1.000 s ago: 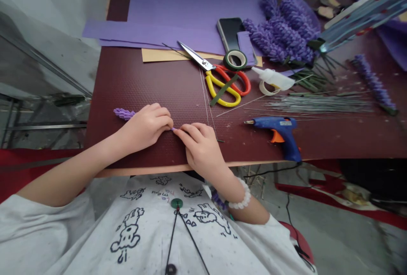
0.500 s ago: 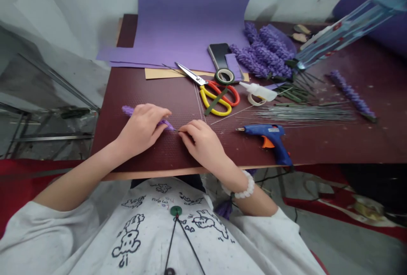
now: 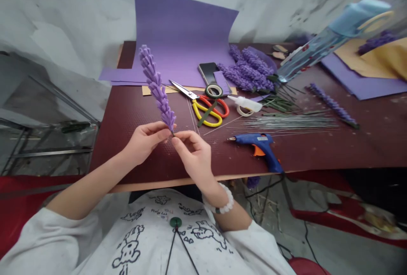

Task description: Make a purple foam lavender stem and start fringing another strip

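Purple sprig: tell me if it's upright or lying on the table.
Upright, tilted slightly: the sprig rises off the table, its base pinched between left hand and right hand.

Left hand (image 3: pixel 144 141), right hand (image 3: pixel 192 154) pinch foam lavender sprig (image 3: pixel 155 86); raised

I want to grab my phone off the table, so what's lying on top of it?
A roll of dark green tape sits over the phone's lower end, and a purple strip overlaps its lower right side. The upper dark face shows; whatever lies beneath those two is hidden.
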Demonstrator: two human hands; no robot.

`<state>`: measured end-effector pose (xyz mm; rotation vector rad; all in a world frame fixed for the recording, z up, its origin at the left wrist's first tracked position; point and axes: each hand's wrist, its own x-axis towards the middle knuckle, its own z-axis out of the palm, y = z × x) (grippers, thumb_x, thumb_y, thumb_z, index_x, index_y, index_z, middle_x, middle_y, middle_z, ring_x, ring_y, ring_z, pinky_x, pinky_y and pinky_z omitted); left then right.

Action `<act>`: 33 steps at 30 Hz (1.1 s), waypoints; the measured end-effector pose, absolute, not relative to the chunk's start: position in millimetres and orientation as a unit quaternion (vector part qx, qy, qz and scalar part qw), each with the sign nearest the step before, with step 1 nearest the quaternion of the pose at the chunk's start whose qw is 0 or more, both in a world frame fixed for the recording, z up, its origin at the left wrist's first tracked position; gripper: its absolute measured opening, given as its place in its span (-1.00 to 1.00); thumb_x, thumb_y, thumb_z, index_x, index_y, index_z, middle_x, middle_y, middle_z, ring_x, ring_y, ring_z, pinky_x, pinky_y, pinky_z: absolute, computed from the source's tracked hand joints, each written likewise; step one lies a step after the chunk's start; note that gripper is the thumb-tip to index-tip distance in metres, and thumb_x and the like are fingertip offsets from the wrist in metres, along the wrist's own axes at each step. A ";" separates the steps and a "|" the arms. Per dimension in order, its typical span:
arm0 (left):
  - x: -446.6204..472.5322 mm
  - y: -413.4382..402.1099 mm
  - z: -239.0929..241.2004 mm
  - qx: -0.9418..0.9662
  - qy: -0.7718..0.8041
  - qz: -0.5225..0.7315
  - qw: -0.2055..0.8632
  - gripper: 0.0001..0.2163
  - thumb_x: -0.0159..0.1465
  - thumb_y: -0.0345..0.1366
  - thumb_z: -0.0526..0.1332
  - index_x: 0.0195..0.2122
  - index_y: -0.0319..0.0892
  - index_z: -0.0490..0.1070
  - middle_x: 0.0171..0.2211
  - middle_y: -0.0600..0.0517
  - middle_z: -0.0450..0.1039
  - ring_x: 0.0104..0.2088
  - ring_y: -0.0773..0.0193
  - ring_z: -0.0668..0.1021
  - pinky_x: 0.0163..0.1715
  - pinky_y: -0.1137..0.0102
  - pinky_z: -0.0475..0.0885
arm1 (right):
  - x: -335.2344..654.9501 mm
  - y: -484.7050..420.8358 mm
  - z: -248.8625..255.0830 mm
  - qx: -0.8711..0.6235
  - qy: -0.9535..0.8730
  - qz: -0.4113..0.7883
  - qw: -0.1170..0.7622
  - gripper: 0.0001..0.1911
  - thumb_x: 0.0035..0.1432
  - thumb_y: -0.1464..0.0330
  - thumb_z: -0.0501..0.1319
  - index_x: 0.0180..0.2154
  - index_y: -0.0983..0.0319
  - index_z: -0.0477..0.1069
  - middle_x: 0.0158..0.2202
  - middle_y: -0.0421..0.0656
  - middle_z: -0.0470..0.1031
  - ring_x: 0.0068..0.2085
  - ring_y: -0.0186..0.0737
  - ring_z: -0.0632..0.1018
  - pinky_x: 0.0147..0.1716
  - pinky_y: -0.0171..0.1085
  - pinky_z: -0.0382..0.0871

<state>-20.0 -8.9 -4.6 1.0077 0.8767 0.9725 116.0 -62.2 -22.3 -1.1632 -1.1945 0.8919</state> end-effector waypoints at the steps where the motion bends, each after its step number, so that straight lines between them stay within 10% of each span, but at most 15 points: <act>1: -21.2 -7.7 -6.3 0.417 0.372 0.433 0.708 -0.73 -0.10 -0.19 0.48 -0.37 -0.15 0.61 -0.51 0.07 0.52 -0.52 0.45 0.43 -0.43 0.48 0.35 | 114.5 -62.5 -22.6 -0.497 -0.513 0.387 0.583 -0.91 0.13 0.32 0.22 -0.34 0.21 0.46 -0.39 -0.22 0.53 -0.38 -0.37 0.50 -0.36 -0.35 0.37; 13: -33.6 -8.1 -10.9 0.339 0.285 0.353 0.824 -0.77 -0.01 -0.21 0.45 -0.42 -0.23 0.49 -0.49 0.12 0.33 -0.49 0.48 0.39 -0.43 0.52 0.33 | 108.1 -66.5 -22.1 -0.482 -0.524 0.429 0.556 -0.88 0.14 0.32 0.22 -0.36 0.24 0.45 -0.39 -0.16 0.54 -0.35 -0.30 0.54 -0.32 -0.29 0.43; 33: -28.1 -9.9 -10.0 0.323 0.299 0.381 0.813 -0.84 -0.03 -0.31 0.46 -0.43 -0.21 0.55 -0.58 0.12 0.38 -0.53 0.49 0.41 -0.43 0.55 0.34 | 108.9 -64.9 -15.0 -0.484 -0.621 0.179 0.590 -0.92 0.13 0.50 0.20 -0.34 0.22 0.41 -0.43 -0.22 0.48 -0.42 -0.41 0.48 -0.39 -0.36 0.43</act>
